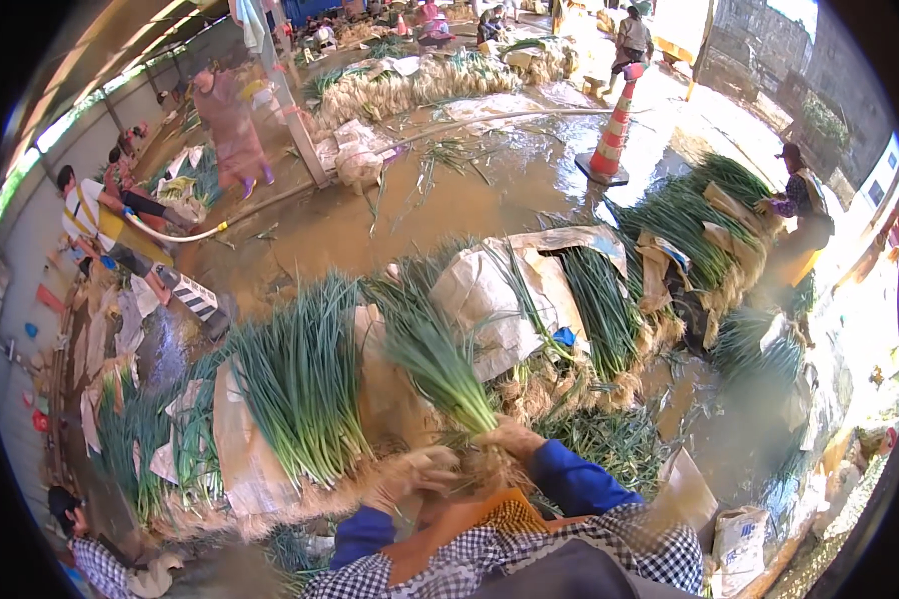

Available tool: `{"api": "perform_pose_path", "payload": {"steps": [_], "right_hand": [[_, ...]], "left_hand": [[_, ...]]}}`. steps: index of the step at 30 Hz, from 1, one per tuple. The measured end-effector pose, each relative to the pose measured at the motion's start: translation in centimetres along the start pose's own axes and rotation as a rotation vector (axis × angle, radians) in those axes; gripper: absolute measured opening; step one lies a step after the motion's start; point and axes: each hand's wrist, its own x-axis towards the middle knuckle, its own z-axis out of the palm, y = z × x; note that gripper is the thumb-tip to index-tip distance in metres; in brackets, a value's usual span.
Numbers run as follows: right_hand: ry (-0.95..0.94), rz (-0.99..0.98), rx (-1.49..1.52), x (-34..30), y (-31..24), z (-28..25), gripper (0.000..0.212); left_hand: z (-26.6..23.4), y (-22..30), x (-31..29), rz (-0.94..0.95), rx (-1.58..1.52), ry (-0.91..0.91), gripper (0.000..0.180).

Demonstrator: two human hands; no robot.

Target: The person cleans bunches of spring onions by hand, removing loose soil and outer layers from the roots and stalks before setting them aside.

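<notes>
Holding: right hand (510, 436) closed round the root end of a bunch of long green scallions with pale stalks (440, 364); left hand (407, 479) curled, fingers together at the same tangled roots, exact hold hard to tell.
Bunch position: low centre, just in front of the person, leaves fanning up and away over the heaps.
Handling: likely light for one hand, floppy at the leaf tips, stiffer at the white stalks; probably wet and a bit slippery; leaves bruise and snap easily.
Where to grip: judged best at the firm white base just above the roots, not the leaves.
Neighbours: flat row of scallion bundles on brown paper sheets (295, 384) just left; more piles wrapped in white sacking (489, 295) behind.
Ground: muddy wet concrete floor (370, 225), puddled.
Farther off: orange-and-white traffic cone (611, 135); yellow hose (185, 235); other workers seated at left and standing at right, well apart.
In the way: crowded heaps all round the bunch, loose leaves underfoot, slick mud.
</notes>
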Motion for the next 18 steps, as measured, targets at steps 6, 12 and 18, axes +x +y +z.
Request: {"api": "perform_pose_path", "payload": {"steps": [6, 12, 18], "right_hand": [[0.255, 0.077, -0.896, -0.7, -0.8, 1.7, 0.035], [0.028, -0.104, -1.034, -1.1, 3.5, 1.4, 0.035], [-0.197, -0.762, -1.091, -4.2, 1.2, -8.2, 0.039]], "left_hand": [[2.6, -5.5, 5.2, 0.318, 0.007, 0.545, 0.060], [6.4, -3.4, 11.7, 0.221, -0.624, 0.381, 0.043], [6.5, -3.7, 14.7, 0.400, -0.558, 0.319, 0.042]]}}
